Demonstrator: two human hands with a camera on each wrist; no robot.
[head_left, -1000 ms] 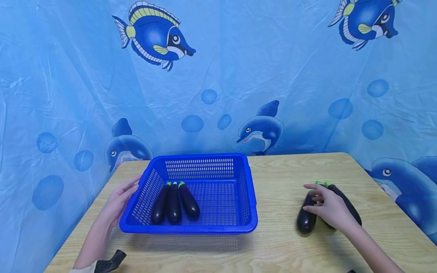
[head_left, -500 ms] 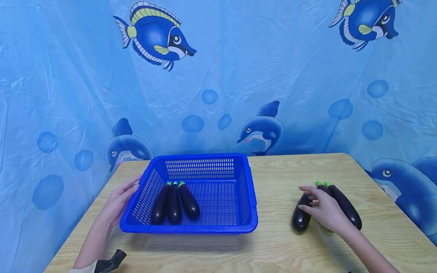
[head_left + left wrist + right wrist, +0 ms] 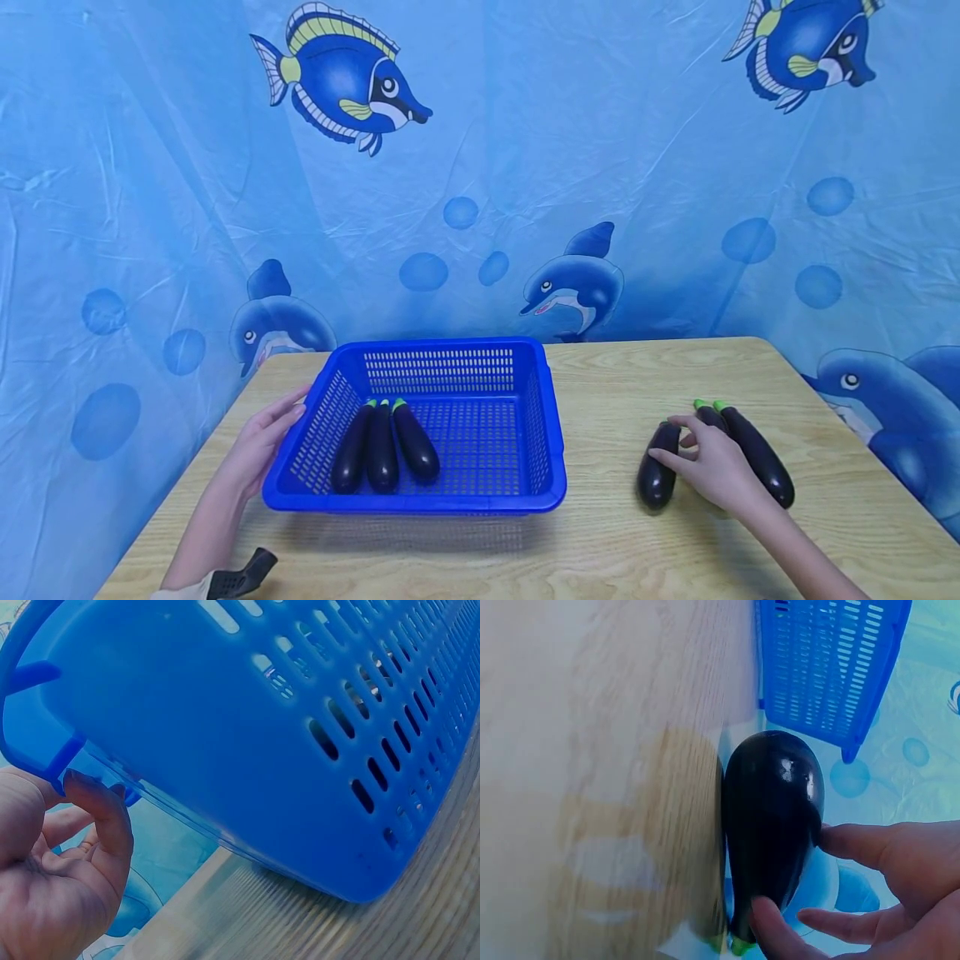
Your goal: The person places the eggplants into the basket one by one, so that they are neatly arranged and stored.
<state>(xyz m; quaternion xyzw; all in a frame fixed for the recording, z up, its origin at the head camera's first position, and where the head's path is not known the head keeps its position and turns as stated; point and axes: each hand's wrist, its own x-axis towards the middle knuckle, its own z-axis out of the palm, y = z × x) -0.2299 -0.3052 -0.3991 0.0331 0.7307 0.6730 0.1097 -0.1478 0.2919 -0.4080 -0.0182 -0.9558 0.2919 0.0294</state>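
My right hand (image 3: 716, 468) pinches a dark purple eggplant (image 3: 657, 479) that lies on the wooden table. In the right wrist view, thumb and fingertips touch the upper side and neck of this eggplant (image 3: 775, 802); its green stem end points toward the bottom. Two more eggplants (image 3: 761, 454) lie just right of that hand, which partly covers one of them. At the left, my left hand (image 3: 262, 442) holds the rim of a blue plastic basket (image 3: 420, 503). Seen from the left wrist, the fingers of the left hand (image 3: 67, 862) curl up under the basket's rim.
Three eggplants (image 3: 382, 450) lie side by side in the left half of the basket, green stems to the back. The wooden table (image 3: 607, 392) ends at a blue sea-themed curtain (image 3: 480, 167) behind. A black wrist mount piece (image 3: 243, 577) shows by the left forearm.
My right hand has shifted slightly left with the eggplant, parting it from the other two, which show more now. The left hand and the basket have stayed put.
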